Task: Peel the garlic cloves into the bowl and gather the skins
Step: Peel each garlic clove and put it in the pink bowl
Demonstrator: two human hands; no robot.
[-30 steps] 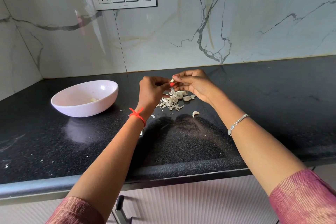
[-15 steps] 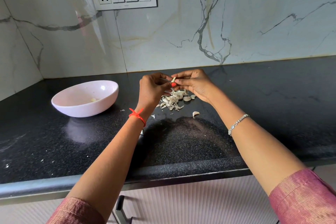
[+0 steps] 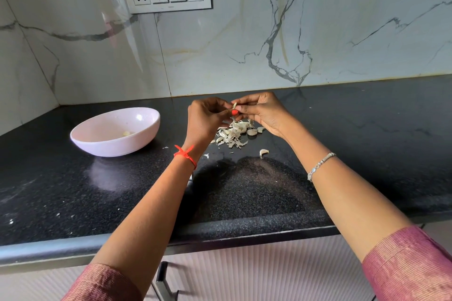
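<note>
Bench [image 3: 367, 142] is showing as polished black speckled stone, glossy and reflecting light. Wall panels [image 3: 342, 19] are presenting as glossy veined marble. Bowl [image 3: 117, 146] is looking smooth and glossy; whether plastic or ceramic cannot be told. Garlic skins [image 3: 232, 135] are appearing dry and papery. Cabinet front [image 3: 269, 271] is showing fine ribbing. Sleeves [image 3: 411, 264] are reading as woven cloth, bracelet [image 3: 320, 165] as metal.

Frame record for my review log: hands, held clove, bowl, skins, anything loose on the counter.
left hand: pinches garlic clove
right hand: pinches the same clove
bowl: pink, left of hands, peeled clove inside
skins: piled on countertop under the hands
loose piece: near pile, clove or skin unclear
</note>
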